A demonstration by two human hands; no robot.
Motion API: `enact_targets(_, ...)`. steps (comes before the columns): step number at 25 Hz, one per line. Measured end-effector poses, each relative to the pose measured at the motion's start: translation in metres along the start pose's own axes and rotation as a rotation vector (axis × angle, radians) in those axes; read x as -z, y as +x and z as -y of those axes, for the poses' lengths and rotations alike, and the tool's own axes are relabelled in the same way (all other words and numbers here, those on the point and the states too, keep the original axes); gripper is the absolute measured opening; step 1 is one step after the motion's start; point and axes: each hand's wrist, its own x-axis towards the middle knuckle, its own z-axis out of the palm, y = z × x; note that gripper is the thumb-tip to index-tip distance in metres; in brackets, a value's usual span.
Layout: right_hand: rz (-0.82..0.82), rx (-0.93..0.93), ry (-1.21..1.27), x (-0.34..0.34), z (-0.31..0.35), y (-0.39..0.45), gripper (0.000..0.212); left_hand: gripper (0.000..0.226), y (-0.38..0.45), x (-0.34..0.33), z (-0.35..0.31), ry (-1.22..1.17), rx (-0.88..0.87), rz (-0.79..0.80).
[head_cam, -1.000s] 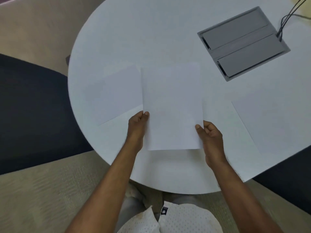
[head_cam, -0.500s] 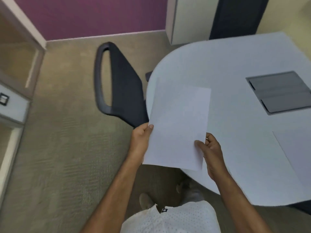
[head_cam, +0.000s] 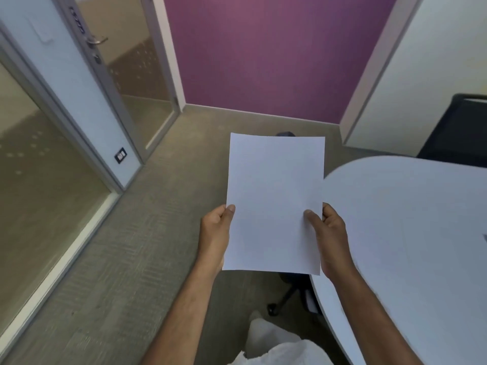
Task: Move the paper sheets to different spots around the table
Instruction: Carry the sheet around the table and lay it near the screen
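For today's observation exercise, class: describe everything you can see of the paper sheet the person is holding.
The paper sheet is plain white and blank on the side shown, thin, rectangular, held in portrait pose and nearly flat, with its top edge slightly curved. It is lifted in the air, mostly over the carpet, its right edge overlapping the white table in view. The left hand pinches its lower left edge and the right hand its lower right edge, thumbs on the front.

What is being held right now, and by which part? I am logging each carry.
One paper sheet, held off the table: left hand pinches its lower left edge, right hand its lower right edge.
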Motion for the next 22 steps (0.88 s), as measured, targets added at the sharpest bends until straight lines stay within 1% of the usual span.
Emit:
enact_targets(2,0.025,0.022,0.017,-0.024,0.011,0.024,0.024,0.055,0.029,0.010,-0.011,-0.004,-0.029,-0.027)
enact_targets(5,0.030,0.045,0.044,-0.055,0.023,0.066,0.022,0.043,0.081,0.018,-0.030,-0.003,-0.053,-0.047)
enact_targets(6,0.024,0.052,0.056,-0.065,0.026,0.081,0.021,0.045,0.098,0.019,-0.039,-0.005,-0.059,-0.034)
enact_targets(8,0.012,0.068,0.092,-0.084,0.035,0.117,0.020,0.059,0.140,0.019,-0.057,0.021,-0.058,-0.029)
enact_targets(9,0.005,0.072,0.105,-0.093,0.040,0.135,0.020,0.058,0.159,0.018,-0.066,0.020,-0.057,-0.025)
enact_targets(12,-0.016,0.074,0.153,-0.118,0.056,0.187,0.019,0.028,0.215,0.015,-0.092,0.026,-0.051,0.009)
enact_targets(13,-0.025,0.072,0.165,-0.125,0.062,0.204,0.019,0.025,0.233,0.011,-0.100,0.020,-0.046,0.019)
enact_targets(15,-0.048,0.062,0.180,-0.136,0.069,0.236,0.019,0.024,0.267,0.004,-0.114,0.020,-0.026,0.058)
enact_targets(17,-0.074,0.059,0.194,-0.144,0.076,0.267,0.021,0.024,0.306,-0.003,-0.119,0.046,-0.012,0.063)
enact_targets(18,-0.093,0.057,0.204,-0.147,0.079,0.283,0.022,0.026,0.325,-0.007,-0.120,0.057,-0.008,0.081)
enact_targets(20,-0.147,0.052,0.229,-0.151,0.082,0.314,0.021,0.038,0.364,-0.018,-0.121,0.116,0.011,0.122)
enact_targets(21,-0.174,0.051,0.240,-0.152,0.084,0.328,0.020,0.038,0.382,-0.024,-0.121,0.142,0.008,0.145)
enact_targets(22,-0.207,0.051,0.248,-0.154,0.085,0.345,0.020,0.033,0.403,-0.032,-0.119,0.150,0.015,0.188)
